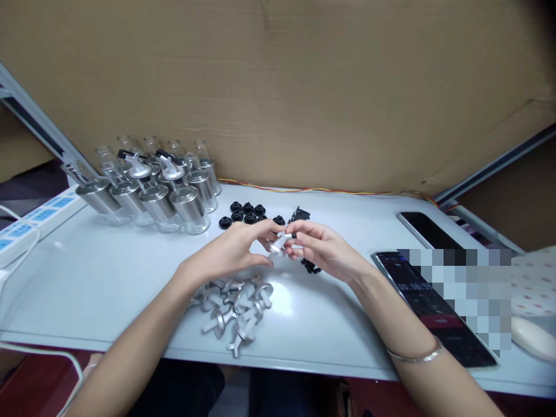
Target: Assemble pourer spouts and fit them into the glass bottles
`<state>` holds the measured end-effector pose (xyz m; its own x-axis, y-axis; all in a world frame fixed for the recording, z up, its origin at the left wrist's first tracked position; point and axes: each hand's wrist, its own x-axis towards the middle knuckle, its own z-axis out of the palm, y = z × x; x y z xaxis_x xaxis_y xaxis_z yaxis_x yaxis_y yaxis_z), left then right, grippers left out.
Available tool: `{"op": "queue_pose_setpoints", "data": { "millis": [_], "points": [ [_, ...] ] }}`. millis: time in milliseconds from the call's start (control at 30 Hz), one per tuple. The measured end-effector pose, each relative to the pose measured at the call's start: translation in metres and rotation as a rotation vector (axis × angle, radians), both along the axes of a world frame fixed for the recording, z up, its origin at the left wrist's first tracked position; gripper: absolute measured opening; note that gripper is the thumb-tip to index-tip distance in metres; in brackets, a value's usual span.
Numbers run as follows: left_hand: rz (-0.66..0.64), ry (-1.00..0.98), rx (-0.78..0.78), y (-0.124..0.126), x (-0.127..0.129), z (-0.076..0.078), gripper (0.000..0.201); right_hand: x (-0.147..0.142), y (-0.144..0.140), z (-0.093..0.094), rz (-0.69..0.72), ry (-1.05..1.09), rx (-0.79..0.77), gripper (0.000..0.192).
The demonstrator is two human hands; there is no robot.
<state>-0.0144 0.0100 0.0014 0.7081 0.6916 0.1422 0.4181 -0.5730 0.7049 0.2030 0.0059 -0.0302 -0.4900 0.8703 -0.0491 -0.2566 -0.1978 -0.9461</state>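
Note:
My left hand (237, 246) is closed round the rim of a silver bottle pourer (277, 249), thumb below and fingers above. My right hand (324, 248) pinches a small black piece (292, 236) against the pourer's upper end. Fingers partly hide both parts, so I cannot tell whether they are joined. Below my left hand lies a pile of loose silver pourers (245, 298). Just behind the hands are round black stoppers (247, 218) in rows. A heap of slim black pieces (299, 214) sits behind my right hand, with small black parts (311, 266) beneath it.
Several glass bottles with steel sleeves (156, 202) stand at the back left; two carry pourers with black tops. A power strip (39, 223) lines the left edge. Two phones (428, 229) (434, 307) and a white mouse (532, 336) lie right. Cardboard (278, 92) closes off the back.

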Motion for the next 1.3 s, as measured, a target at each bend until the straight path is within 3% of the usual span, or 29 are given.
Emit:
{"op": "queue_pose_setpoints", "data": {
  "millis": [200, 500, 833, 1033, 1300],
  "points": [
    [-0.013, -0.002, 0.029, 0.001, 0.0, -0.001, 0.049, 0.001, -0.001, -0.002, 0.119, 0.071, -0.109, 0.034],
    [-0.036, -0.038, 0.003, -0.001, 0.002, 0.002, 0.05, 0.004, 0.0, -0.006, 0.163, 0.094, -0.067, 0.027],
    [-0.05, -0.033, -0.013, -0.002, 0.002, 0.005, 0.051, 0.002, 0.0, -0.006, 0.116, 0.044, 0.057, 0.025],
    [0.004, -0.014, 0.034, 0.001, 0.0, 0.002, 0.054, -0.008, -0.001, -0.009, -0.026, 0.038, 0.054, 0.027],
    [0.068, -0.033, 0.022, 0.002, 0.0, -0.001, 0.045, -0.008, 0.001, -0.004, -0.31, -0.054, 0.141, 0.046]
  ]
}}
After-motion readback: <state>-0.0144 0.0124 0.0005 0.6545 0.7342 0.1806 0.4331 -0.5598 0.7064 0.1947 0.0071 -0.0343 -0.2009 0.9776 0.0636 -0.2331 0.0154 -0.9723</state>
